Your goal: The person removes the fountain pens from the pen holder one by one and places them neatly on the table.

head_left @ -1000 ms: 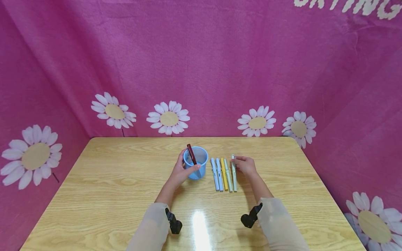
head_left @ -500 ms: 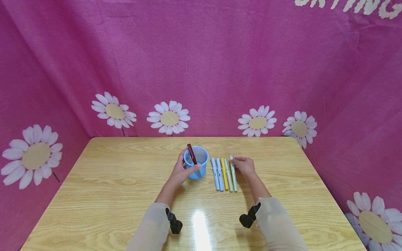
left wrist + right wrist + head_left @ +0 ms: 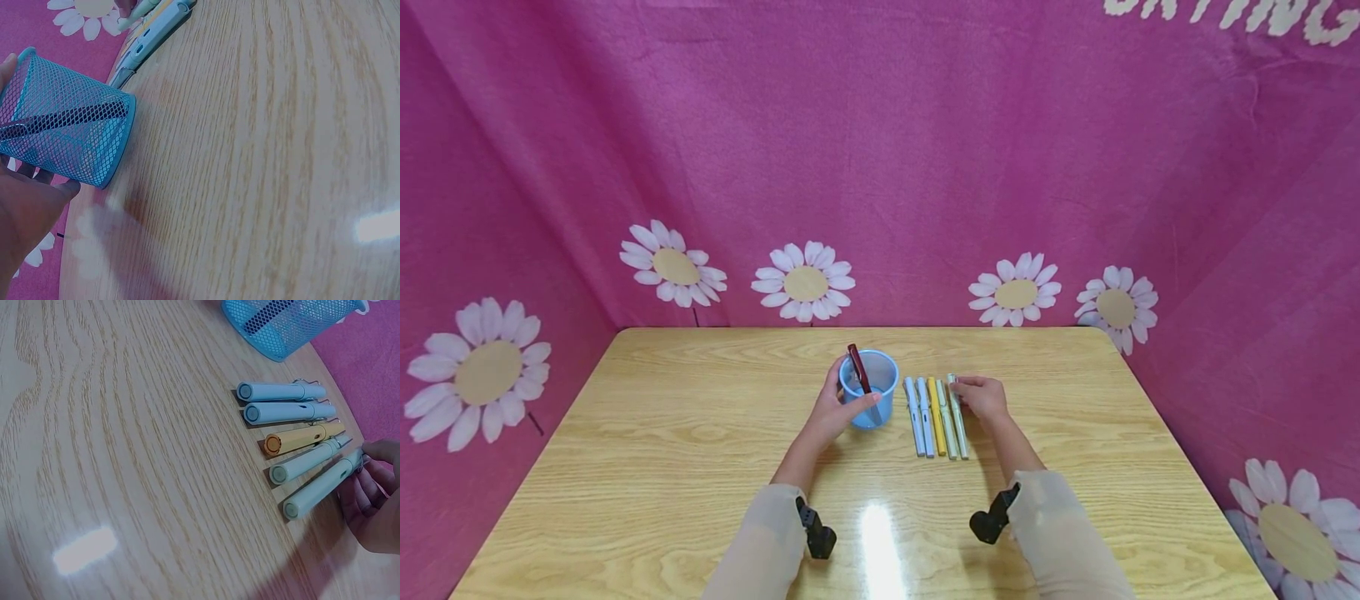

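Note:
My left hand (image 3: 835,414) grips a blue mesh pen cup (image 3: 887,407), fingers round its far side and thumb at the front. Inside the cup leans a dark red pen (image 3: 859,371), its end rising above the rim. To the right lies a row of pens: two light blue pens (image 3: 281,412), a yellow pen (image 3: 300,439) and a pale green pen (image 3: 306,464). At the row's right end, my right hand (image 3: 987,400) pinches another pale green pen (image 3: 319,489) near its clip end. That pen lies slightly apart from its neighbour at the near end.
The pens and cup are on a wood-grain table (image 3: 685,433) with a bright light reflection (image 3: 880,550) near the front. A pink curtain (image 3: 910,167) with daisies stands behind the table and along both sides.
My right hand has shifted slightly left, bringing the clip end of the rightmost pale green pen closer to the row. The left hand and the cup stay in place.

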{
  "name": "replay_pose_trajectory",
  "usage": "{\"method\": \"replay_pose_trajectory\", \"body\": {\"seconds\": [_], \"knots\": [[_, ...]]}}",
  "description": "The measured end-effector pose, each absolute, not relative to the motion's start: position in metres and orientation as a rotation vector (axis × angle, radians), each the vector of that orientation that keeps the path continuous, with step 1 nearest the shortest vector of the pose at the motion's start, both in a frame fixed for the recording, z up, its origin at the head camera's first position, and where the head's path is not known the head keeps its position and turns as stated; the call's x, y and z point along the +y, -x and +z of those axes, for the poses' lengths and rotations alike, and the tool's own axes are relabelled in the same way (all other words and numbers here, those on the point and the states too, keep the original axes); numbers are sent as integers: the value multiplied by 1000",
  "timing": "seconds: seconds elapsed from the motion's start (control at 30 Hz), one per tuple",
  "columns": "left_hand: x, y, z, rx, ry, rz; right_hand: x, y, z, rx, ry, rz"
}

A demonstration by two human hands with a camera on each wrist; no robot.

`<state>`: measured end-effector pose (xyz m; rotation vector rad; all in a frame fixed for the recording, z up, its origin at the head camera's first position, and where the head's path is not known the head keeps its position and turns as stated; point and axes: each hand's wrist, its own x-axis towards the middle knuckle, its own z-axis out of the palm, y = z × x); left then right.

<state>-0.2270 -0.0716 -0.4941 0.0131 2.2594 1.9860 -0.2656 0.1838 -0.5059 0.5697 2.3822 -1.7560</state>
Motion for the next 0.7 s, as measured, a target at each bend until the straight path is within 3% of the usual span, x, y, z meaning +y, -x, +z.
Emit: {"method": "replay_pose_trajectory", "body": {"seconds": [0.7], "knots": [[-72, 227, -495, 2260, -24, 1985, 178, 260, -507, 2443, -525, -1735]]}}
